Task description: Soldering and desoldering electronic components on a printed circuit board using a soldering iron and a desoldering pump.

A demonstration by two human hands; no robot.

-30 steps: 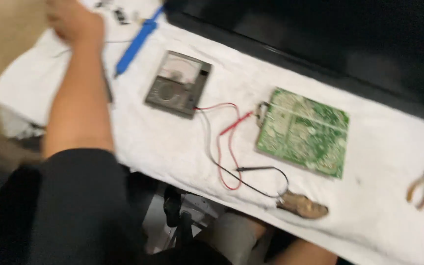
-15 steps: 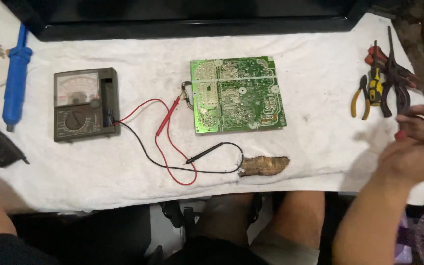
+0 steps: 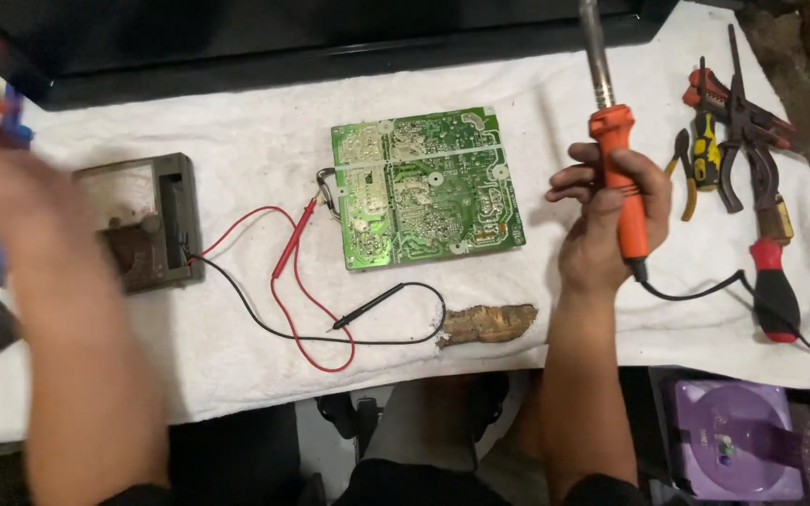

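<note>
- The right hand (image 3: pixel 605 225) is wrapped around the orange handle of a soldering iron (image 3: pixel 619 178), held upright with its metal shaft pointing up and away from the person; the fingers are curled tight on the grip, and a black cord runs from the handle's lower end off to the right.
- The soldering iron hangs above the white cloth (image 3: pixel 236 122) that covers the tabletop, just to the right of the green circuit board (image 3: pixel 426 187) and apart from it.
- The left hand (image 3: pixel 11 201) is raised at the left side and badly blurred (whether it is spread or closed, I cannot tell); it partly hides the dark multimeter (image 3: pixel 157 220) lying on the cloth beneath it.
- From the multimeter a red lead (image 3: pixel 292 253) and a black lead (image 3: pixel 367 306) loop across the cloth; the red probe lies beside the board's left edge, the black probe below the board.
- A brown, rough lump (image 3: pixel 487 324) lies on the cloth near the front edge, at the end of the black lead's loop.
- Right of the right hand lie pliers (image 3: pixel 747 150) and a cutter with yellow and black grips (image 3: pixel 700 159), side by side, with a red-handled tool (image 3: pixel 775 290) below them.
- A dark flat screen (image 3: pixel 283 37) lies along the far edge of the cloth.
</note>
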